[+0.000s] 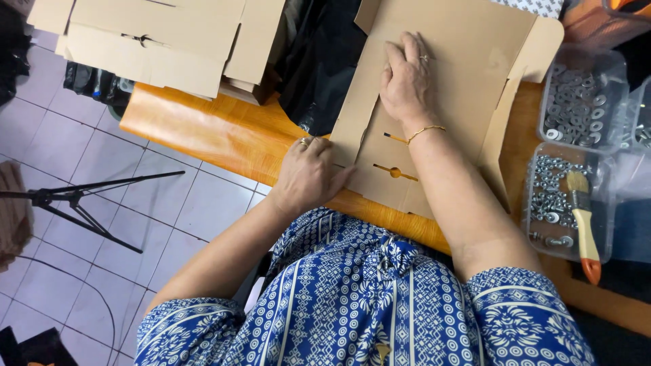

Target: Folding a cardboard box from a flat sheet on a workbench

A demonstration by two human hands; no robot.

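Note:
A flat brown die-cut cardboard box blank (461, 74) lies on the orange wooden table (203, 132), with slots cut near its front edge. My right hand (407, 78) presses flat on the middle of the blank, fingers together, a thin bracelet on the wrist. At the blank's left front edge, my left hand (308, 173) has its fingers curled over the side flap and wears a ring.
A stack of folded cardboard boxes (156, 41) sits at the table's far left. Clear plastic tubs of metal washers (580, 102) and nuts (559, 203) stand at the right, a wooden-handled brush (583, 220) resting on the nearer tub. A black tripod (74, 200) stands on the tiled floor.

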